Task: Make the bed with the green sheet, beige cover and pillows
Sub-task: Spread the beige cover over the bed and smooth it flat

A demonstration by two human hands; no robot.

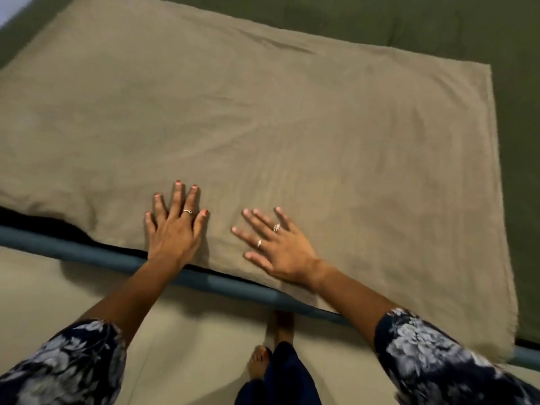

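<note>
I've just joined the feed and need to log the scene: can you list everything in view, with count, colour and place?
beige cover: one, beige, folded flat on the bed, near edge over the rail
green sheet: one, dark green, under the cover, showing along the far and right sides
bed rail: one, blue-grey, along the near edge of the bed
floor: pale beige, below the rail
rings: three, metal, one on the left hand, two on the right
sleeves: two, dark with white floral print, at the bottom corners
feet: two, bare, on the floor beside the rail
left hand: one, flat on the cover, fingers spread
right hand: one, flat on the cover, fingers spread
</note>
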